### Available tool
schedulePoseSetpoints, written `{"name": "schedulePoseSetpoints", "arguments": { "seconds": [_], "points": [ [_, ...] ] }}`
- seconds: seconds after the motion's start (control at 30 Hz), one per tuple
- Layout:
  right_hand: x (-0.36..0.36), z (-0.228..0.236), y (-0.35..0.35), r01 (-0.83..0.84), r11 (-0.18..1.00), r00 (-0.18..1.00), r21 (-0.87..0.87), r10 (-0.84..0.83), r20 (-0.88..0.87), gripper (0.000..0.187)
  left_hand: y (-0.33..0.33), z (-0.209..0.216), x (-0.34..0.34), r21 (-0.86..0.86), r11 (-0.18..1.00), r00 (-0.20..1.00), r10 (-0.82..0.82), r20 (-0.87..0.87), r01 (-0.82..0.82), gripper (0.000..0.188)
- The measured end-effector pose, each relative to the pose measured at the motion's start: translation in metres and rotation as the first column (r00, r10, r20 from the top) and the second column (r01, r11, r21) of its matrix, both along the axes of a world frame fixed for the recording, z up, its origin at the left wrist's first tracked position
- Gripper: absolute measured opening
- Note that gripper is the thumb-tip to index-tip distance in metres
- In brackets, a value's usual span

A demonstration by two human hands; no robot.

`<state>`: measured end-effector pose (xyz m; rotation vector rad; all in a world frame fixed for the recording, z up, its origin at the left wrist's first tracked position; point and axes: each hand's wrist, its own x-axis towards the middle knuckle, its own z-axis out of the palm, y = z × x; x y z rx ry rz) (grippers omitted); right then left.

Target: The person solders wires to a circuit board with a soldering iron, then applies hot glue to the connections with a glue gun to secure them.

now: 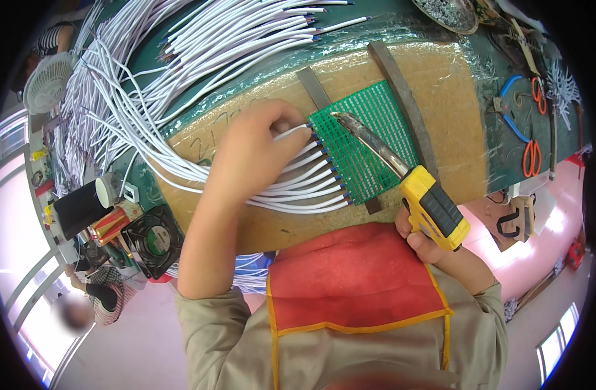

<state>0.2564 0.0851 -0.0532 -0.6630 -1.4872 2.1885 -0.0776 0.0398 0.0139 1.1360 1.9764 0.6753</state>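
My left hand [252,146] pinches the end of a white cable [294,132] against the upper left corner of a green circuit board [376,140]. Below it, several more white cables [304,201] run in a row to the board's left edge. In my right hand [418,242] is a yellow and black soldering gun [434,207], its fingers wrapped round the handle. The gun's dark tip reaches over the upper left part of the board, close to the pinched cable end. Whether the tip touches the board I cannot tell.
The circuit board lies on a brown sheet [457,130] between two dark bars [402,97]. White cable bundles [239,45] spread across the far left. At the right lie orange-handled scissors [532,158]; a metal dish [449,13] stands behind. A black fan [152,240] is at left.
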Motion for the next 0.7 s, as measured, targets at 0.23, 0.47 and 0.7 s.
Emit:
{"name": "schedulePoseSetpoints", "arguments": {
  "seconds": [0.23,0.47,0.7],
  "points": [
    [-0.001,0.002,0.003,-0.007,0.999,0.999,0.034,0.006,0.038,0.029,-0.029,0.003,0.018,0.141,0.968,0.840,-0.103,-0.532,0.208,0.015],
    [-0.001,0.004,0.006,-0.068,0.992,0.992,0.108,0.056,0.114,0.026,-0.022,-0.005,0.016,0.115,0.977,0.835,-0.087,-0.544,0.177,0.013],
    [0.001,0.003,0.008,-0.121,0.989,0.984,0.084,0.108,0.140,0.024,-0.022,-0.013,0.017,0.152,0.979,0.879,-0.052,-0.474,0.139,0.010]
  ]
}}
